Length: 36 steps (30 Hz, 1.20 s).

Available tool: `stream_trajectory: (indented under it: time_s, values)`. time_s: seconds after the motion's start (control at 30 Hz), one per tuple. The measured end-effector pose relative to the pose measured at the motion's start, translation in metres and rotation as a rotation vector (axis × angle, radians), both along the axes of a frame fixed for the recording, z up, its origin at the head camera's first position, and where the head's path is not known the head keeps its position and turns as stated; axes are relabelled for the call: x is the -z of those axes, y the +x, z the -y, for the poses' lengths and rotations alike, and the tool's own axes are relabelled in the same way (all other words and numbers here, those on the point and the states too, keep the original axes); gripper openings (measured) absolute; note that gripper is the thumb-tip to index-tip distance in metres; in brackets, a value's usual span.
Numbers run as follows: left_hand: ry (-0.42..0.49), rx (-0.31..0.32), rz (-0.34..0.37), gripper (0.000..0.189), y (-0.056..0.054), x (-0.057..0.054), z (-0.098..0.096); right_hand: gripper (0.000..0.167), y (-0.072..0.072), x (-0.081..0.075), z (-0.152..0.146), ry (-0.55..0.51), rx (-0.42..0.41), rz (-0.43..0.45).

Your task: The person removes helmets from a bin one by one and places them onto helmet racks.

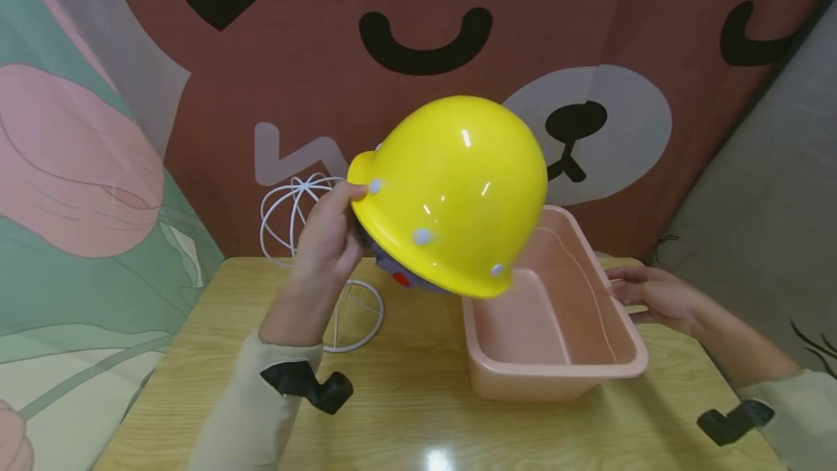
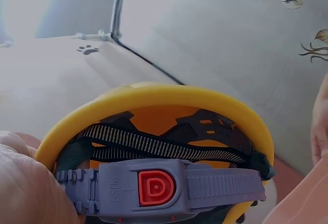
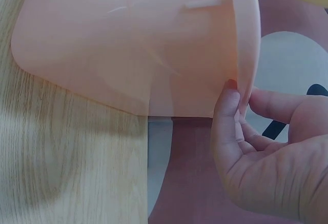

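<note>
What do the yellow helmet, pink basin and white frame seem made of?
Yellow helmet: probably hard plastic, glossy, with sharp highlights. 
Pink basin: likely moulded plastic, smooth, with a rounded rim. 
White frame: smooth coated metal or plastic; thin, even rods leave that open.

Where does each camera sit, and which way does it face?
Head: on the head, facing forward and down at yellow helmet, pink tub, wire frame; left grip, right grip and forearms show.
Left wrist: on that wrist, facing the helmet's underside; left grip at left, apparently right grip at right.
Right wrist: on that wrist, facing the tub's outside; right grip pinching its rim.
All three share helmet and tub.
</note>
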<state>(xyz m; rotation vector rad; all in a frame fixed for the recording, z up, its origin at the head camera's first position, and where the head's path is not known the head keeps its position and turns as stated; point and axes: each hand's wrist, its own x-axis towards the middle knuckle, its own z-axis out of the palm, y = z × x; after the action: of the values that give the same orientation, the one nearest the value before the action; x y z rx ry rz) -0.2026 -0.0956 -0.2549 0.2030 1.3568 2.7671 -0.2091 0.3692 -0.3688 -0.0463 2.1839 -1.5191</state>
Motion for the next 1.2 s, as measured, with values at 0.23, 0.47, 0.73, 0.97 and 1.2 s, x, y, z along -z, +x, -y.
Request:
stream_trajectory:
  time_s: [0.23,0.47,0.73,0.97,1.2]
  values:
    - [0.044,0.01,-0.023,0.051,0.009,-0.004,0.03,0.063,-0.001,0.001,-0.001,-0.018,0.003,0.004]
    - [0.169,-0.029,-0.036,0.043,0.013,-0.001,0.058,0.06,-0.002,0.003,-0.003,-0.041,-0.007,0.004]
    - [0.389,0.018,-0.104,0.037,0.018,0.003,0.087,0.061,-0.002,0.002,-0.002,-0.022,-0.007,-0.003]
    - [0.527,0.054,-0.151,0.034,0.019,0.012,0.103,0.062,-0.002,0.0,-0.001,-0.008,-0.004,-0.007]
    - [0.536,0.022,-0.213,0.031,0.014,0.023,0.115,0.061,-0.002,0.001,0.0,0.001,0.001,-0.014]
